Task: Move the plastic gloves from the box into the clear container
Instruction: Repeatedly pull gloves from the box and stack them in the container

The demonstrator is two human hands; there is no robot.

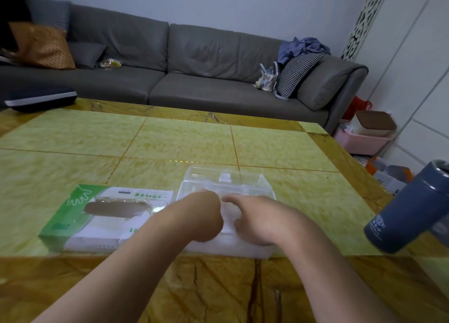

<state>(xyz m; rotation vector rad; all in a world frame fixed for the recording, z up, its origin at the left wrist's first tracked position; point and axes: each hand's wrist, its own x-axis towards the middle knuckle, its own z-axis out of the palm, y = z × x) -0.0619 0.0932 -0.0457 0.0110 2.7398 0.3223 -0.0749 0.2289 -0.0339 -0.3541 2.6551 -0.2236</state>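
Table point(184, 138): yellow-green tiled top carries everything.

Box point(73, 223): green-white, just left of clear container, slot torn open, inside dark; no gloves visible there.

Clear container point(226, 184): lid hinged back on far side, whitish plastic gloves point(228, 216) bunched inside.

Left hand point(201, 218) and right hand point(257, 218): both over container, fingers curled down into gloves, apparently pressing or gripping wad; fingertips hidden.

Judgement: packing step. Press evenly, keep film edges inside rim, steady container before closing lid.

Blue tumbler point(403, 216): right of container, avoid elbow.
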